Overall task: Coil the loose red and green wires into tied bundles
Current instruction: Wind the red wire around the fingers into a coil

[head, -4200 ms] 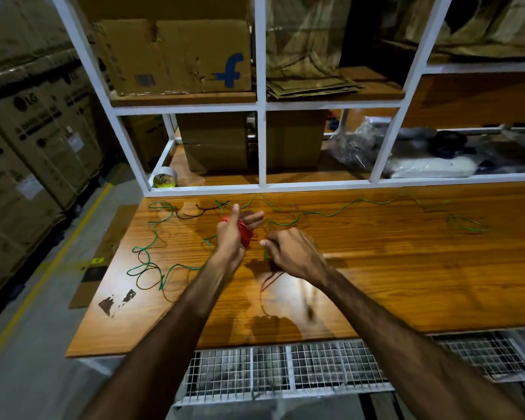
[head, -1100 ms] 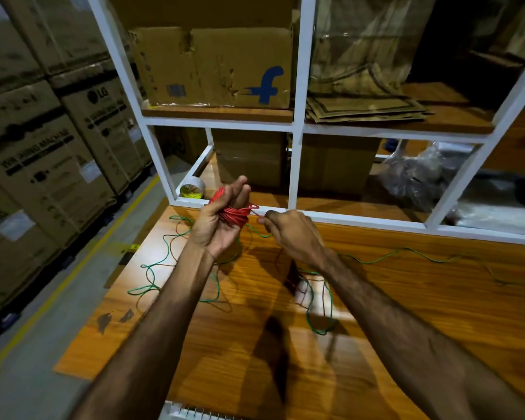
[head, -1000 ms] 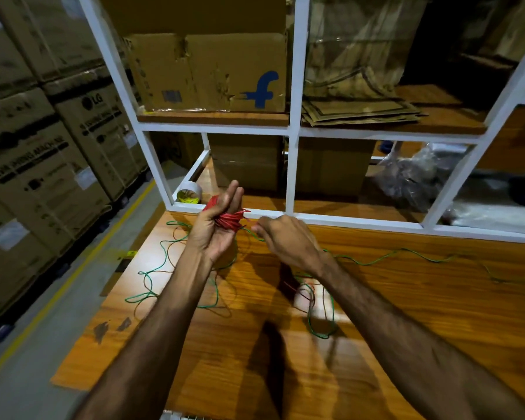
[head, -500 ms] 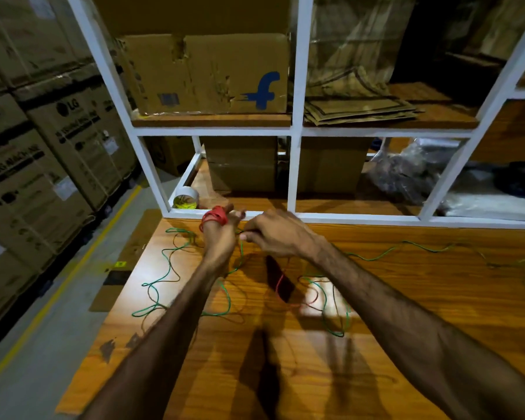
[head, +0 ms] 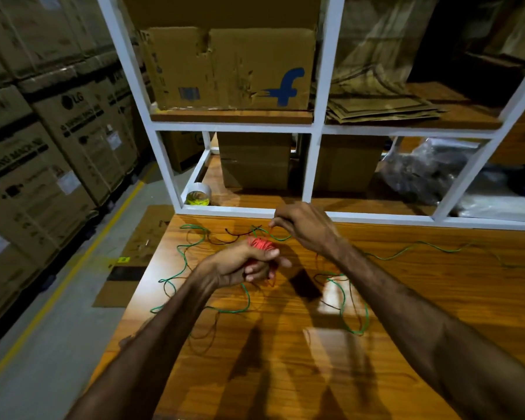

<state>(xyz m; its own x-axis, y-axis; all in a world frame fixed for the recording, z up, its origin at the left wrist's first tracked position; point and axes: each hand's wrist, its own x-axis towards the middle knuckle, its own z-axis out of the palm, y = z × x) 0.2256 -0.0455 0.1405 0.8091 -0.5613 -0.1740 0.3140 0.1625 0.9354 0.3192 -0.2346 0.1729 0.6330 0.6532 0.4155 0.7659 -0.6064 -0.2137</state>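
The red wire coil (head: 260,244) sits clenched in the left hand (head: 240,265) to keep its loops together, while the right hand (head: 303,227) pinches the wire's free end just beyond it, ready to wrap.

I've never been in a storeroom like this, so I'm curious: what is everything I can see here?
red wire coil: one, red, gripped in the left hand
green wire: one long strand, green, loose across the wooden table
tape roll: one, silver with yellow inside, lower shelf corner
box with blue f: one, brown, upper shelf
flattened cardboard: a stack, brown, upper shelf right
plain boxes: two, brown, lower shelf
shelf frame: one, white
large cartons: several, brown, stacked left
left hand: holds the coil
right hand: pinches a wire end above the coil
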